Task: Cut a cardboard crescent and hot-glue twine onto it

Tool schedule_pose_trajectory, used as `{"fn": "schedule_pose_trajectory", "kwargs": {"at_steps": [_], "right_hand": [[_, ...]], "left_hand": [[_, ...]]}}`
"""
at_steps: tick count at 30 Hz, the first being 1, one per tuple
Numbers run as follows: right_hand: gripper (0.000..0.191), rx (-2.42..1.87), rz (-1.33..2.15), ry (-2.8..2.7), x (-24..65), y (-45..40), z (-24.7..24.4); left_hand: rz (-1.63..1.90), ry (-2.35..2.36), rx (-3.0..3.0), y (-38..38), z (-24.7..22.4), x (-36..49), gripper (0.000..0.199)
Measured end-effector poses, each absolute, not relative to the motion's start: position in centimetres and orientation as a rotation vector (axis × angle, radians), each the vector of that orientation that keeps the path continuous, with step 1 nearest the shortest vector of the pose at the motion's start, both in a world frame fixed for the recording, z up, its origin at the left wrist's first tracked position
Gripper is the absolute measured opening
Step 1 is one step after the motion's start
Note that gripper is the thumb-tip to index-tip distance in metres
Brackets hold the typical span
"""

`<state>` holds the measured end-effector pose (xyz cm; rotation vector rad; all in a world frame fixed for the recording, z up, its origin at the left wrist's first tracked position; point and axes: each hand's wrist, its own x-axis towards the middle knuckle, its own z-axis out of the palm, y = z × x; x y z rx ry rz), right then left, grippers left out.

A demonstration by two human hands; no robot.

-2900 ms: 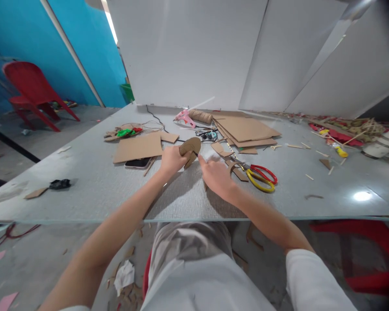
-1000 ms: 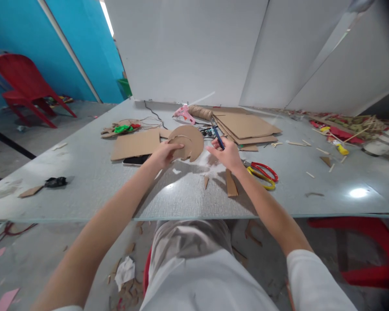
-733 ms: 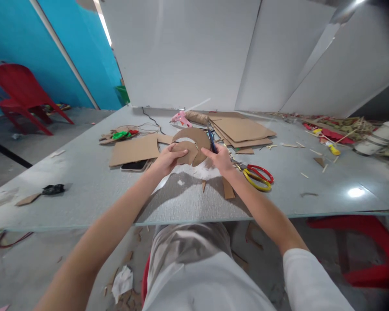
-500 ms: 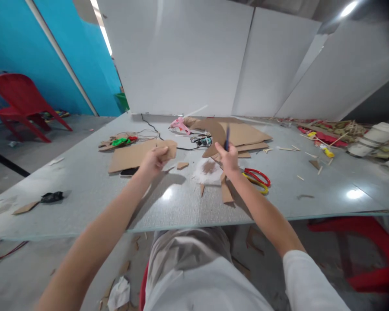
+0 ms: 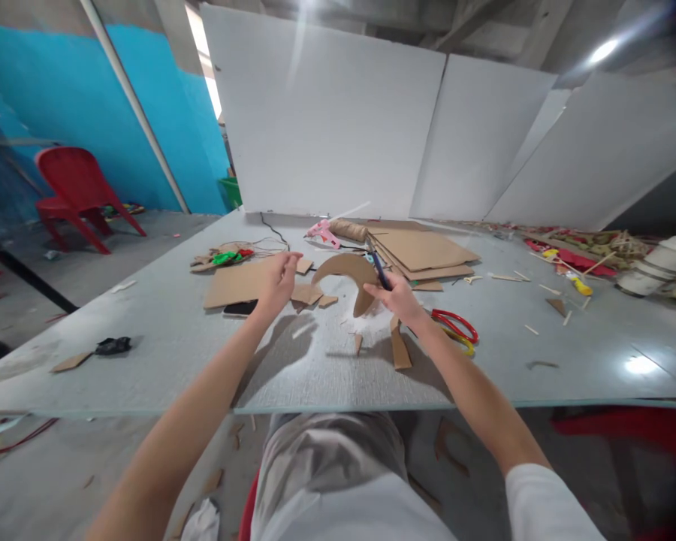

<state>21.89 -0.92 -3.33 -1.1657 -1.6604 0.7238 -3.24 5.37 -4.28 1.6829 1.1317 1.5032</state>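
Observation:
A curved, crescent-shaped cardboard piece (image 5: 346,268) is held up over the table by my right hand (image 5: 399,295), which also grips a dark blue cutter (image 5: 379,269). My left hand (image 5: 282,279) is raised above a flat cardboard sheet (image 5: 236,284), its fingers apart and holding nothing. Small cardboard scraps (image 5: 307,294) lie between the two hands. Scissors with red and yellow handles (image 5: 456,327) rest right of a narrow cardboard strip (image 5: 399,346), partly hidden by my right forearm.
Behind my hands are a pink glue gun (image 5: 325,234), a twine roll (image 5: 348,230) and stacked cardboard (image 5: 425,252). A white cylinder (image 5: 653,267) and scraps sit at the right. Black crumpled material (image 5: 113,346) lies left. The table's front edge (image 5: 338,409) is near my lap.
My left hand has let go of a small cardboard piece, which now lies among the scraps. The crescent has swung leftward and toward me in my right hand. The camera view has tilted up slightly.

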Motion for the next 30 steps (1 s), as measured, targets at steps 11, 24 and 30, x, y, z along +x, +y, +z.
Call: {"fn": "schedule_pose_trajectory", "kwargs": {"at_steps": [11,24,30], "right_hand": [[0.045,-1.065,0.845,-1.851,20.6,-1.9,-3.6],[0.046,-1.086,0.705,-1.749,20.4,-1.9,-3.6],[0.048,-1.313,0.486,-1.653,22.4,-0.6,-3.7]], "left_hand": [[0.954,0.799,1.833,2.7,-3.2,-2.6,0.062],[0.881,0.714,1.784,0.8,-1.9,-1.8,0.044],[1.155,0.765,1.536,2.5,-2.6,-2.5,0.036]]}}
